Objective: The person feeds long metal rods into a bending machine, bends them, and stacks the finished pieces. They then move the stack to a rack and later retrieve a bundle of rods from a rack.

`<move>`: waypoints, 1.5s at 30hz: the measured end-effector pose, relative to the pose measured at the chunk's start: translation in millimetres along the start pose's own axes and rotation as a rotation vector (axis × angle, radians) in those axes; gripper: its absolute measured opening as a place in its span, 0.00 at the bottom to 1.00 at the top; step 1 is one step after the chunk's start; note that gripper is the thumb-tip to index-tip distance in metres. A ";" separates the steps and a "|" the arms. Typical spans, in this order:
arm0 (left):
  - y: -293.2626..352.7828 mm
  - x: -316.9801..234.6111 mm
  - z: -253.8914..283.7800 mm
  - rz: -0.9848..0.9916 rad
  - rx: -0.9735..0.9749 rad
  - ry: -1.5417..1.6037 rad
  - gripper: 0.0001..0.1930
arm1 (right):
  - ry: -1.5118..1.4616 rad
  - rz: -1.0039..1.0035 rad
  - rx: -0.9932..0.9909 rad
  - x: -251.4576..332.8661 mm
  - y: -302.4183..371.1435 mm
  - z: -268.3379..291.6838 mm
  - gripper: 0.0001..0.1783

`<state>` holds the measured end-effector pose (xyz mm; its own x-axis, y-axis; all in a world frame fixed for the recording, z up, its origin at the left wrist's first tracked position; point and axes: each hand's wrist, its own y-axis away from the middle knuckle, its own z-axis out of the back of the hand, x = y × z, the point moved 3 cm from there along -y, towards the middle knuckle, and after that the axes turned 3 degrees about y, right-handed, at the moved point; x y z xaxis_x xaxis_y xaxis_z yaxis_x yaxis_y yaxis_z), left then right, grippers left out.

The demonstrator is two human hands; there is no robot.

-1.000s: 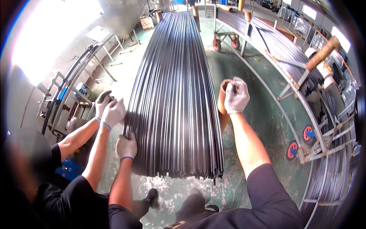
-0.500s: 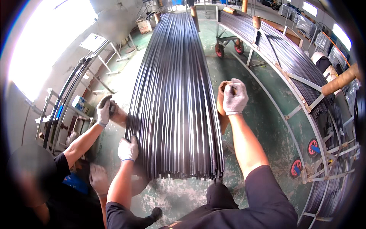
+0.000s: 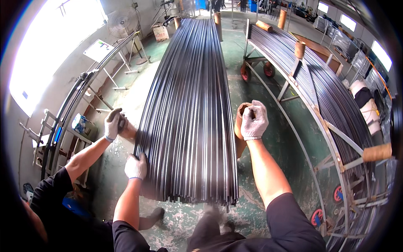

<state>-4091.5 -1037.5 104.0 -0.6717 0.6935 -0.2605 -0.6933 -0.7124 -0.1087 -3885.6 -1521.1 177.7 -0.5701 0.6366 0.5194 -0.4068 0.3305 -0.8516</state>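
A wide layer of long dark metal rods (image 3: 184, 113) stretches away from me, its near ends slightly uneven. My left hand (image 3: 135, 166), in a white knit glove, is closed at the left edge of the rods near their front; its fingertips are partly hidden. On the right, my gloved right hand (image 3: 255, 119) is closed on the rim of an upright brown cardboard tube (image 3: 240, 128) beside the rods. Across from it, a co-worker's gloved hand (image 3: 112, 124) grips another cardboard tube (image 3: 128, 132) at the left side.
A wheeled metal rack (image 3: 294, 82) with more dark rods curves along the right, with cardboard tubes over its posts. At left stand a narrow metal stand (image 3: 94, 69) and a bucket (image 3: 79, 123). A fan (image 3: 121, 22) is by the wall. The co-worker's dark sleeve (image 3: 54, 189) is close on my left.
The view has shifted, and the rods' near ends sit slightly lower and further left. The co-worker's head and second hand have left sight. My hands keep the same holds.
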 end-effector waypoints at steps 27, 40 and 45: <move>-405.7 -332.6 -124.1 -0.073 -0.035 0.027 0.31 | -0.046 0.027 0.034 -274.0 -204.4 -406.6 0.06; -509.5 -442.1 -140.6 -0.005 0.181 -0.009 0.38 | 0.019 0.044 0.058 -393.6 -298.2 -584.3 0.06; -576.0 -492.2 -166.3 0.050 0.102 0.036 0.35 | -0.069 0.007 0.060 -430.0 -338.6 -649.3 0.05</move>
<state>-3318.1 -986.4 135.3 -0.6978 0.6516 -0.2975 -0.6832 -0.7302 0.0033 -3039.2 -1454.3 197.0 -0.6200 0.5882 0.5192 -0.4439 0.2827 -0.8503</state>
